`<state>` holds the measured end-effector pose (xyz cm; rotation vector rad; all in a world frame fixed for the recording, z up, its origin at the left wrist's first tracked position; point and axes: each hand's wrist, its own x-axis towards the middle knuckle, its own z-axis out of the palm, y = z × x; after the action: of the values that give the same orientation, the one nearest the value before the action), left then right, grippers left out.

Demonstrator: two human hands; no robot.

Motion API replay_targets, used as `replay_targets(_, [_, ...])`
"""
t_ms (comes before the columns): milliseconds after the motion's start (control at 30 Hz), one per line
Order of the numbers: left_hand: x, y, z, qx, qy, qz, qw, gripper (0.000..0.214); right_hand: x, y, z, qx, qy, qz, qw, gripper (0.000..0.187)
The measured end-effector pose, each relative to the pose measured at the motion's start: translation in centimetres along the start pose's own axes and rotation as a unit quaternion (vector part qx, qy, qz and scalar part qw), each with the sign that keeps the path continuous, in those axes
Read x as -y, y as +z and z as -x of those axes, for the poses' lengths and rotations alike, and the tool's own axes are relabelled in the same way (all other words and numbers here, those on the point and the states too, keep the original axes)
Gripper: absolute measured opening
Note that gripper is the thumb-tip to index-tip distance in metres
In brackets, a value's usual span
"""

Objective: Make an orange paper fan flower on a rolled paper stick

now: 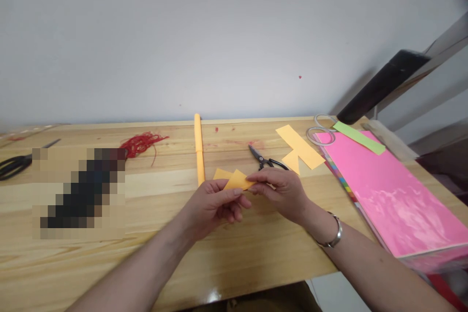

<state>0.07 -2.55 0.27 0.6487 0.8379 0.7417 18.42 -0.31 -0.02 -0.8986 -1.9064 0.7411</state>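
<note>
Forearms (153,261) cut off below; left hand (209,208), right hand (284,194): grip clamped on yellow paper (237,180); scissors (261,159) part-hidden.

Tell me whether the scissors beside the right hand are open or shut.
The scissors look shut: their blades lie together, tapering to one tip. The right hand hides part of the handles.

Black-handled scissors (26,159) lie at the far left of the tabletop (36,258) — a tangle of red thread (142,145) farther right. On the right, a green strip (360,138) and pale rings (321,144) overlap a pink pack (387,180); a black cylinder (383,85) slants behind.
</note>
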Motion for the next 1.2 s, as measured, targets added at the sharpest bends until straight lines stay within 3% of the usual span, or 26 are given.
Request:
replay_targets(300, [-0.2,0.1,0.4,-0.015,0.040,-0.101,0.994,0.015,0.0,-0.1,0.0,-0.007,-0.020,0.019,1.000,0.013])
replay_targets(700, [-0.4,0.7,0.7,-0.114,0.132,-0.253,0.952,0.014,-0.2,-0.2,0.0,-0.018,-0.023,0.038,0.999,0.010])
replay_targets(833, [-0.4,1.0,0.6,-0.146,0.175,-0.248,0.942,0.015,0.0,-0.4,-0.2,-0.017,-0.010,0.037,0.999,0.010])
replay_targets(1000, [-0.3,1.0,0.4,-0.150,0.231,-0.162,0.947,0.032,0.1,-0.5,-0.2,-0.024,-0.003,0.037,0.999,0.009])
replay_targets(1200, [0.0,0.8,0.4,-0.198,0.262,-0.259,0.908,0.021,0.1,-0.5,-0.2,-0.024,-0.013,0.059,0.998,0.009])
